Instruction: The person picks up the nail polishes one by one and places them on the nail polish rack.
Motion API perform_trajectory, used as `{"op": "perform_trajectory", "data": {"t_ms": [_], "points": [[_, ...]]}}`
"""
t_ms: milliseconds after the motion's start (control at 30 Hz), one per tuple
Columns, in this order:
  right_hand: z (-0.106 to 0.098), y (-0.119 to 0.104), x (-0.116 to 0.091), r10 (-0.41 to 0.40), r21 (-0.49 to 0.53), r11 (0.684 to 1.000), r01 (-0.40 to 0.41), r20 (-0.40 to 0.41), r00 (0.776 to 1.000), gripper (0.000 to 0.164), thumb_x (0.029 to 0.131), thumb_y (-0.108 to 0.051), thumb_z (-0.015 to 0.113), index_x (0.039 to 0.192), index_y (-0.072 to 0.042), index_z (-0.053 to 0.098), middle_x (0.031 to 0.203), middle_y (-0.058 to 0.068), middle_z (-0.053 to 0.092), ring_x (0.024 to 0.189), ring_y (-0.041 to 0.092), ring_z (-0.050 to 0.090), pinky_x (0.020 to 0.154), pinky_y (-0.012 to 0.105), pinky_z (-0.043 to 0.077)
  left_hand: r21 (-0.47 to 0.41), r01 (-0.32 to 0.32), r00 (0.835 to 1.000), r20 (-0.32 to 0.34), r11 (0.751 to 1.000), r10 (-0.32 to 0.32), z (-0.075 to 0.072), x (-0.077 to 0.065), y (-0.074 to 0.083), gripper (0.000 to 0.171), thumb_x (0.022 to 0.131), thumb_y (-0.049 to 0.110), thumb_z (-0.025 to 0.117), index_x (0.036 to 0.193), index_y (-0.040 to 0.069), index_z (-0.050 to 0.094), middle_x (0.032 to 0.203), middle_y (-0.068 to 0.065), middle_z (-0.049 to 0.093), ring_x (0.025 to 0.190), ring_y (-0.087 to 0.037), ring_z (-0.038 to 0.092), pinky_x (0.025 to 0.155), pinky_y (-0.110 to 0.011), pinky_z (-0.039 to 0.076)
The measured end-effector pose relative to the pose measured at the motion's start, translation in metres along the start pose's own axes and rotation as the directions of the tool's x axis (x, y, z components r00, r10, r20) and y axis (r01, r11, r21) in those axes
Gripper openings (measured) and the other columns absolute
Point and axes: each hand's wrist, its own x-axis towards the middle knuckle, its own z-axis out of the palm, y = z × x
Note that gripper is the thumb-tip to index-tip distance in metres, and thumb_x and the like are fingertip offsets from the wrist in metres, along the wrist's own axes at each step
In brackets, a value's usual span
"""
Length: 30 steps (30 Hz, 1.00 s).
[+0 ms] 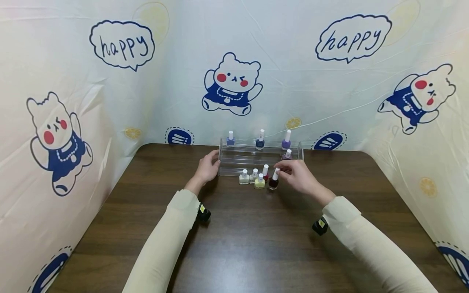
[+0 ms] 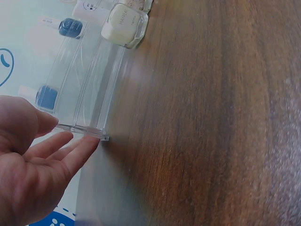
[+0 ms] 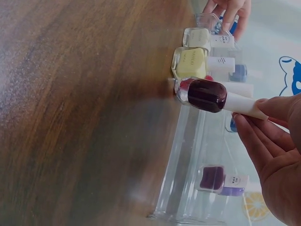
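Soft light fills your head view, with pale sheen on the bench (image 1: 238,244) and shadow beside your left sleeve (image 1: 161,240); wrist views look hazier.

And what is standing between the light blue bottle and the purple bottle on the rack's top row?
A dark blue bottle stands there on the rack; the head view shows it.

Four small bottles (image 1: 259,184) crowd the middle of the rack (image 1: 234,160) at its front, with the dark bottle (image 1: 272,184) just to their right. The left hand (image 1: 207,167) blocks the left end, the right hand (image 1: 298,177) the approach from the right. Gaps show between the back-tier bottles (image 1: 260,144); open tabletop (image 1: 238,240) stretches between the forearms (image 1: 157,248).
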Motion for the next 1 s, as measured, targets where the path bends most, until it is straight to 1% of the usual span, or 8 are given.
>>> {"op": "perform_trajectory", "data": {"t_ms": [167, 433, 567, 800, 1000], "points": [[-0.004, -0.003, -0.001, -0.023, -0.001, 1.0, 0.023, -0.016, 1.0, 0.015, 0.097, -0.002, 0.068, 0.11, -0.001, 0.076, 0.102, 0.013, 0.075, 0.084, 0.024, 0.07, 0.072, 0.035, 0.06, -0.001, 0.0, 1.0, -0.003, 1.0, 0.0, 0.0, 0.0, -0.001, 0.048, 0.108, 0.006, 0.045, 0.156, 0.007, 0.039, 0.151, -0.021, 0.049, 0.141, -0.037, 0.045, 0.114, -0.052, 0.04], [-0.011, -0.006, -0.002, -0.016, -0.008, 1.0, 0.016, -0.031, 0.999, 0.016, 0.098, -0.003, 0.068, 0.112, -0.001, 0.075, 0.103, 0.014, 0.075, 0.084, 0.025, 0.071, 0.069, 0.034, 0.058, -0.006, -0.001, 1.0, -0.004, 1.0, 0.001, 0.0, 0.001, -0.002, 0.048, 0.108, 0.006, 0.045, 0.156, 0.007, 0.04, 0.151, -0.021, 0.05, 0.141, -0.037, 0.045, 0.114, -0.052, 0.04], [-0.014, -0.005, -0.002, -0.024, -0.014, 1.0, 0.024, -0.042, 0.999, 0.016, 0.098, -0.002, 0.068, 0.112, -0.001, 0.075, 0.105, 0.015, 0.075, 0.087, 0.028, 0.073, 0.072, 0.035, 0.06, -0.008, 0.0, 1.0, -0.006, 1.0, 0.0, 0.001, 0.001, -0.002, 0.048, 0.108, 0.006, 0.046, 0.156, 0.007, 0.04, 0.151, -0.021, 0.05, 0.141, -0.037, 0.045, 0.114, -0.052, 0.04], [-0.021, -0.006, -0.001, -0.029, -0.026, 0.999, 0.028, -0.053, 0.998, 0.016, 0.098, -0.002, 0.068, 0.111, -0.001, 0.075, 0.106, 0.015, 0.075, 0.09, 0.025, 0.072, 0.077, 0.041, 0.061, -0.002, -0.002, 1.0, -0.01, 1.0, 0.002, 0.001, 0.002, -0.003, 0.048, 0.108, 0.006, 0.046, 0.156, 0.008, 0.041, 0.151, -0.021, 0.05, 0.142, -0.036, 0.043, 0.115, -0.051, 0.039], [-0.026, -0.005, -0.001, -0.007, -0.039, 0.999, 0.005, -0.054, 0.999, 0.018, 0.098, -0.004, 0.067, 0.114, -0.001, 0.075, 0.109, 0.016, 0.074, 0.092, 0.028, 0.073, 0.08, 0.044, 0.061, -0.002, -0.001, 1.0, -0.009, 1.0, 0.001, 0.001, 0.003, -0.003, 0.048, 0.108, 0.006, 0.045, 0.156, 0.008, 0.04, 0.151, -0.021, 0.05, 0.142, -0.037, 0.044, 0.115, -0.051, 0.039]]}}
